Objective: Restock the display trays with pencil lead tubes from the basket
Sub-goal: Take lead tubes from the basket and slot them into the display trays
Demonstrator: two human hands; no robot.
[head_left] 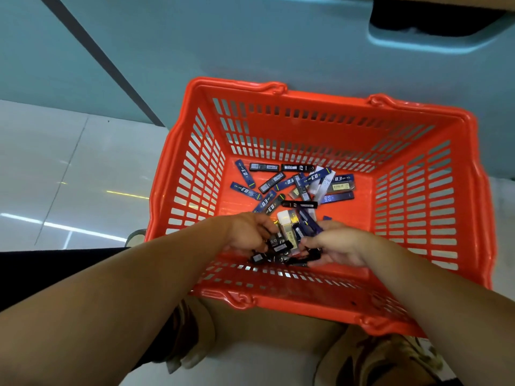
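A shop is indicated by the red slotted shopping basket [351, 215] set round the fingers [309, 242], by the many labelled pencil lead tubes [315, 178] heaped under and just beyond them, and by the glossy tiled floor [55, 162] to their left and the teal fixture panel [250, 37] well beyond them.

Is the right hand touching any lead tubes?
Touching. The head view shows the right hand gripping a bunch of lead tubes inside the basket.

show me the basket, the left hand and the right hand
basket [328, 95]: head view, far rim
left hand [245, 232]: head view, back of the hand, fingers curled on pencil lead tubes [281, 243]
right hand [337, 243]: head view, back of the hand, gripping pencil lead tubes
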